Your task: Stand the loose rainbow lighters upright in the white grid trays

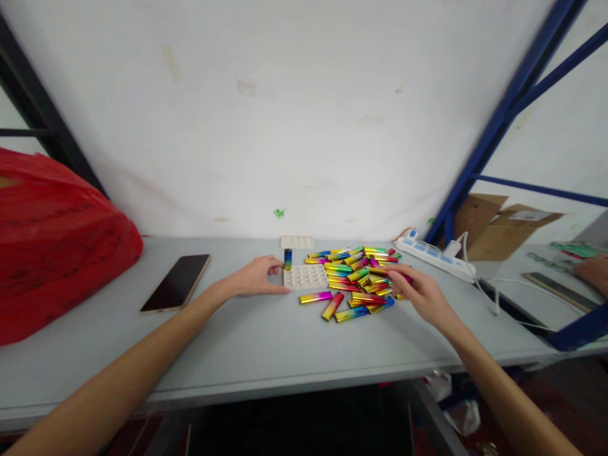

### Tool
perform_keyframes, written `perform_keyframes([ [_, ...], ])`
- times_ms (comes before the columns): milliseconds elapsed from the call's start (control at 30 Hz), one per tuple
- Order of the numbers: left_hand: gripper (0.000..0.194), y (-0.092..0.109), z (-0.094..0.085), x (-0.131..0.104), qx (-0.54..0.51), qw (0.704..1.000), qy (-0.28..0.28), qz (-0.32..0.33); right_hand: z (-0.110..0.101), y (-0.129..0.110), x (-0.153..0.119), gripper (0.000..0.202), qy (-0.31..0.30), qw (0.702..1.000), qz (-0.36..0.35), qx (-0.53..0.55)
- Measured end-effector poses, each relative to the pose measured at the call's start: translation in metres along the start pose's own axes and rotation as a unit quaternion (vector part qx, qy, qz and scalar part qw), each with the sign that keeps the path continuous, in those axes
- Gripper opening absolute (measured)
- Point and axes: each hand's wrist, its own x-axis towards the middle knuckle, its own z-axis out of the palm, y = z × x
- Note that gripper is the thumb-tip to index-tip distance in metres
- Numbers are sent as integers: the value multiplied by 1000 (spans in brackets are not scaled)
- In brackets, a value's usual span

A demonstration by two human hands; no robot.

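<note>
A small white tray (306, 277) with rows of holes lies on the table in front of me. My left hand (259, 276) grips its left end, thumb at the near corner and curled fingers at the far one. One shiny blue-and-gold tube (288, 259) stands upright at the tray's far left corner, close to those fingers. To the right of the tray spreads a pile of shiny multicoloured tubes (357, 276), lying on their sides. My right hand (418, 292), at the pile's right edge, pinches a gold-coloured tube (379, 271); its far end is hidden by my fingers.
Another white tray (297, 242) lies against the wall. A phone (177, 282) and a red plastic bag (61, 247) are at the left. A power strip (436, 254) with cables lies at the right, near a blue frame (494, 133). Beyond it, another person's hand (593, 272) shows.
</note>
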Motion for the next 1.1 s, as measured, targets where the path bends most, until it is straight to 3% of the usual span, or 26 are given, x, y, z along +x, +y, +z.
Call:
perform_keyframes([
  [100, 66, -2, 2, -1, -3, 1000, 8, 13, 32, -22, 45, 47, -11, 993, 1, 118],
  [200, 64, -5, 3, -2, 1, 1000, 17, 22, 68, -40, 87, 52, -6, 988, -14, 157],
  [333, 65, -5, 5, -3, 2, 999, 19, 31, 110, -55, 119, 55, -74, 958, -23, 276],
  [433, 66, -3, 5, -3, 0, 999, 14, 32, 130, -57, 119, 49, -156, 925, -2, 345],
  [533, 65, -3, 5, -3, 5, 999, 7, 32, 141, -54, 109, 48, -188, 912, 44, 361],
  [767, 63, -1, 4, -2, 6, 999, 1, 35, 154, -56, 100, 61, -161, 898, 201, 358],
  [967, 62, 2, 3, -4, 0, 1000, 4, 30, 164, -61, 98, 47, -128, 908, 193, 349],
  [1100, 62, 2, 3, -4, -3, 1000, -2, 29, 166, -57, 96, 51, -149, 907, 188, 345],
])
